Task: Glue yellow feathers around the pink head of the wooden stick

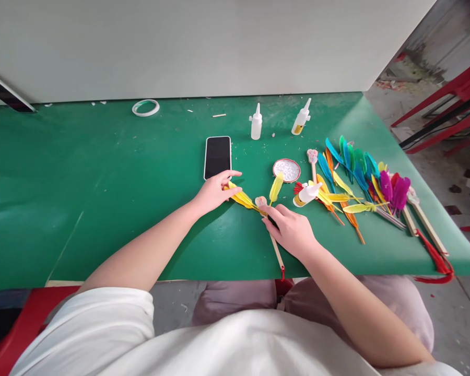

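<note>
The yellow feathers [242, 199] lie between the two hands, their long axis slanting from the broad vanes at the left hand [213, 197] down and rightward to the quills at the right hand [292, 230]. There they cross the wooden stick [275, 248] just below its decorated head [260, 201]. The stick runs another way: head away from the body, red tassel [283, 272] by the near edge of the counter [113, 209]. The right hand is the nearer to it, beside the shaft on its right.

The right hand's grip is drawn in, thumb and forefinger closed on the quill ends; something dark shows under the fingers, too hidden to name. The left grip is partly open, forefinger stretched out past the vanes, thumb against them; I cannot tell whether it pinches them. A loose yellow feather [276, 188] lies just beyond the right hand
</note>
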The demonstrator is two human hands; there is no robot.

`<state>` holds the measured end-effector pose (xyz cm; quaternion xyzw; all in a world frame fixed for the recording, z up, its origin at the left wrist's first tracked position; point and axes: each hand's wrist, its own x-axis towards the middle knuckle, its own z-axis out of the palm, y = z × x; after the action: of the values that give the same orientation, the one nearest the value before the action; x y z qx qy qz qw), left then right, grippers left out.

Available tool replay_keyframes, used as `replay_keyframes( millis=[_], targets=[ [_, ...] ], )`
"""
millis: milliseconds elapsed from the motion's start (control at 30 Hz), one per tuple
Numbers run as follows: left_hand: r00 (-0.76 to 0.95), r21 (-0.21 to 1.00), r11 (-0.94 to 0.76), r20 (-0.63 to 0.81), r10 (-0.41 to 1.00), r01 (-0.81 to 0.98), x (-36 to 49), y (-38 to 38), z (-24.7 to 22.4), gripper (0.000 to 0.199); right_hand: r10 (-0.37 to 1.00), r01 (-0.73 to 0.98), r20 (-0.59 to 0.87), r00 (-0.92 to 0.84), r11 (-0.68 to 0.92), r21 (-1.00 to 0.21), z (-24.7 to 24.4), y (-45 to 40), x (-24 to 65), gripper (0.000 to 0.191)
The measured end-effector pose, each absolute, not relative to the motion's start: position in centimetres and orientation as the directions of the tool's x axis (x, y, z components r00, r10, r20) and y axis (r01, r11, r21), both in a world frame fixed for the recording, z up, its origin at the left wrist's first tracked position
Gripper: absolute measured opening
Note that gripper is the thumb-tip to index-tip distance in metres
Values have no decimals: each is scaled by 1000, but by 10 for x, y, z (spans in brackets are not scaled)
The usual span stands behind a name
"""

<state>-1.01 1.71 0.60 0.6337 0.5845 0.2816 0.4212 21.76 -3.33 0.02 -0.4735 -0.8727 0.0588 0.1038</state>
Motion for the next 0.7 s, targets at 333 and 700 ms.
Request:
replay_keyframes(
  millis=[333, 700],
  targets=[
    [150, 945, 178, -224, 963, 275, -11, 18, 6, 45, 834, 807, 146, -532, 552, -210, -1, -34, 218, 30],
    [197, 958, 176, -222, 955, 226, -14, 19, 6, 52, 835, 804, 165, -525, 550, -224, -2, -35, 219, 29]
  ],
)
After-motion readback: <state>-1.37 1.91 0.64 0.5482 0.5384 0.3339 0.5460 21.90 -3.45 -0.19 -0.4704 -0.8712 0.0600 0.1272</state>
